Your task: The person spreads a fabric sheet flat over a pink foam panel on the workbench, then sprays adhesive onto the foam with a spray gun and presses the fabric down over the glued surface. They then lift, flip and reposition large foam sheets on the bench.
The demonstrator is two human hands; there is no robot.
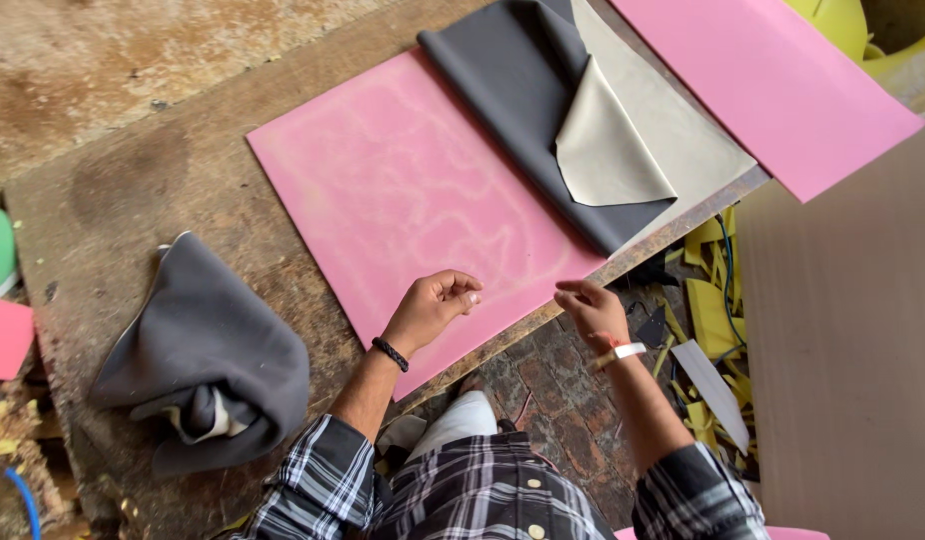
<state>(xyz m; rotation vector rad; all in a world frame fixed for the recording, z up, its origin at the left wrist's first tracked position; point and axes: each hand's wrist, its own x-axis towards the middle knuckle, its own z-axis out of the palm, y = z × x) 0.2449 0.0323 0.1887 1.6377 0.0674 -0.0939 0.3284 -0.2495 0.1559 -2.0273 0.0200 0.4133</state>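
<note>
Pink foam sheet [403, 190] lies flat on the worn wooden worktop [113, 180], its near long edge running along the worktop's front edge. Left hand [433, 305] rests over the sheet's near part, fingers [461, 290] loosely curled toward the thumb, tips close together, nothing visibly pinched between them; whether the palm touches the foam cannot be told. Right hand [591, 308] is at the sheet's near right corner, just where the foam meets the worktop edge, fingers [573, 293] bunched together and pointing left toward the corner; they look to be at or on the foam's edge, but an actual grip cannot be told. The two hands are near each other, with the sheet's edge running between them. Black band on the left wrist, white band on the right wrist, plaid sleeves on both arms. Grey fabric piece [513, 90] with a pale backing folded over lies on the far right part of the sheet. Second pink sheet [773, 80] sits top right, well apart from the hands. Crumpled grey fabric bundle [208, 350] lies on the worktop left of the left arm. Yellow foam scraps [708, 310] on the brick floor to the right.
</note>
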